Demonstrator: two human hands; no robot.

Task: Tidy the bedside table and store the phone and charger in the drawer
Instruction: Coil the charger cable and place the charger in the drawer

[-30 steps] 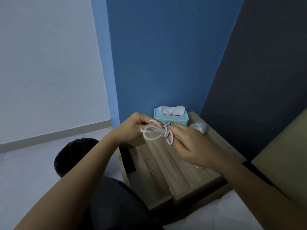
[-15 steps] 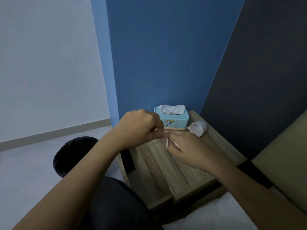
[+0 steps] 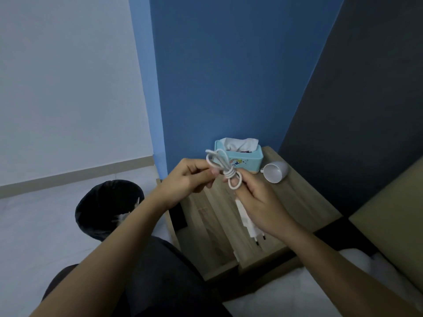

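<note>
Both hands hold a white charger cable [image 3: 225, 170] coiled into loops and wound at its middle, above the wooden bedside table [image 3: 304, 202]. My left hand [image 3: 185, 177] pinches the upper loops. My right hand [image 3: 258, 202] grips the wound middle and lower loop, and the white plug adapter [image 3: 248, 225] hangs under its palm with its two pins pointing down. The drawer [image 3: 206, 243] is pulled out at the table's left front; its wooden inside shows. No phone is visible.
A light blue tissue box [image 3: 245, 157] stands at the back of the table against the blue wall. A white mug [image 3: 274, 171] lies on its side beside it. A black waste bin [image 3: 107, 207] sits on the floor to the left. A bed edge lies at right.
The cable loops, hidden between my closed hands half a second ago, now show again, held higher, with the middle wound tight. The adapter now shows below my right hand.
</note>
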